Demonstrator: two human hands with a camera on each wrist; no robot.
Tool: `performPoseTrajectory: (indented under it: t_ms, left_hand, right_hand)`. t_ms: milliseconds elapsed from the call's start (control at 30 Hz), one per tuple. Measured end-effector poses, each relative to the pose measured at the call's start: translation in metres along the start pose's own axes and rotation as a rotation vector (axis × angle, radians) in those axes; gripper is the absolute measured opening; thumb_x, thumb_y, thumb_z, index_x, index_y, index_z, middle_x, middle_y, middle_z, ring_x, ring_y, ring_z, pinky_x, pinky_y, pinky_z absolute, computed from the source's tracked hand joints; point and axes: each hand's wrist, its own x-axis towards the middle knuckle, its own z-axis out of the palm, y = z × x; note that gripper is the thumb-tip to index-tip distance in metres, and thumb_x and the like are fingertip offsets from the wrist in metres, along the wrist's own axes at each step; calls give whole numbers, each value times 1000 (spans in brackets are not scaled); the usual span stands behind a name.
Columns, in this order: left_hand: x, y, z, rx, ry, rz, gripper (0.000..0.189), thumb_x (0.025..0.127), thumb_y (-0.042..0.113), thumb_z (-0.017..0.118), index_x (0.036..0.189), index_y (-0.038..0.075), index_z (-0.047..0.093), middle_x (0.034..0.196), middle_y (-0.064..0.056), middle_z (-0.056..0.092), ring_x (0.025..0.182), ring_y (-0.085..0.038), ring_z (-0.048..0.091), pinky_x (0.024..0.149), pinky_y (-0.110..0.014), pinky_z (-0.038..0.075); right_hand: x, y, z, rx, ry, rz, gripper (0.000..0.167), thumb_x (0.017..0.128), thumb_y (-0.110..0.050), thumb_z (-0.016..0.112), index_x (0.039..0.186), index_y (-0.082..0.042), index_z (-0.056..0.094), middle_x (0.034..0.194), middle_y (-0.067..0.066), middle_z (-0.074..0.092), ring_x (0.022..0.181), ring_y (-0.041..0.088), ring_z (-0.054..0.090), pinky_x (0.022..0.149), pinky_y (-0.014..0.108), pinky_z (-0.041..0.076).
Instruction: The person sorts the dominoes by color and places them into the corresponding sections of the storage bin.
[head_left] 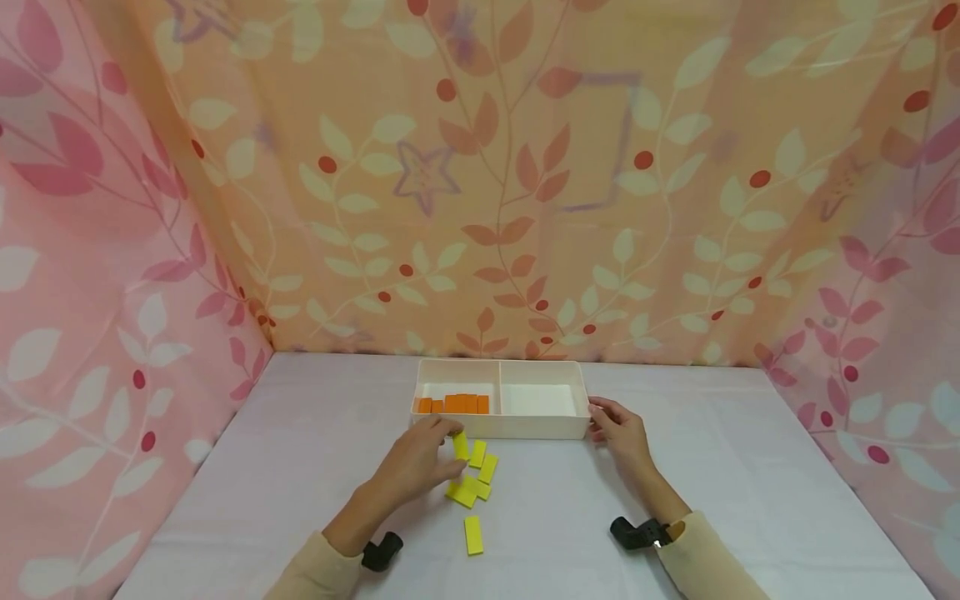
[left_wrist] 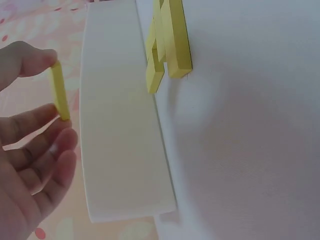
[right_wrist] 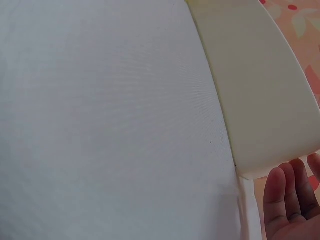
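My left hand (head_left: 416,458) pinches one yellow block (left_wrist: 59,92) between thumb and fingertips, in front of the left end of a white two-part box (head_left: 540,427). In the left wrist view the block stands on edge between thumb and fingers, raised beside the box's wall. A loose group of yellow blocks (head_left: 487,468) lies on the table just right of this hand, and a single yellow block (head_left: 473,535) lies nearer to me. My right hand (head_left: 621,429) is at the box's right end, its fingers (right_wrist: 275,187) extended right at the end wall.
Orange blocks (head_left: 461,403) sit in the box's left compartment; the right compartment (head_left: 538,400) shows its bare floor. A white cloth covers the table (head_left: 300,433). Patterned fabric (head_left: 510,250) hangs behind the box and along both sides.
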Motion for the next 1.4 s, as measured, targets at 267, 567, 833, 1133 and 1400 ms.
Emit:
performPoseTrajectory:
  t_ms: [267, 567, 833, 1133, 1400]
  left_hand:
    - [8, 0, 0, -34, 66, 75, 43, 82, 31, 77, 120, 16, 63, 104, -1, 60, 91, -14, 57, 73, -26, 47]
    - [19, 10, -4, -82, 60, 109, 41, 82, 31, 76, 119, 17, 63, 111, 0, 62, 98, -20, 60, 74, -28, 50]
    - [34, 11, -2, -165, 79, 94, 43, 82, 28, 77, 121, 16, 63, 111, 0, 61, 97, -17, 59, 74, -26, 50]
    - [53, 9, 3, -282, 71, 35, 46, 83, 26, 76, 124, 12, 62, 114, -2, 61, 97, -17, 57, 82, -31, 50]
    - [73, 5, 4, -314, 62, 1, 45, 83, 26, 77, 124, 12, 63, 116, -4, 61, 97, -18, 57, 85, -32, 52]
  right_hand:
    - [-1, 0, 0, 2, 0, -2, 36, 98, -23, 59, 129, -5, 60, 90, 5, 64, 76, 16, 62, 65, 23, 55]
    - [0, 1, 2, -4, 3, -8, 36, 98, -23, 59, 129, -6, 60, 91, 6, 63, 76, 15, 61, 65, 23, 55]
    - [0, 2, 1, -5, 2, -25, 35, 98, -21, 59, 129, -5, 60, 89, 5, 63, 74, 14, 61, 64, 23, 55]
    - [-1, 2, 2, -14, -4, -16, 36, 98, -23, 59, 129, -4, 60, 88, 4, 63, 75, 15, 61, 65, 24, 55]
    - [0, 2, 1, -10, 10, -34, 39, 97, -25, 60, 129, -3, 60, 85, 1, 64, 71, 12, 61, 63, 23, 55]
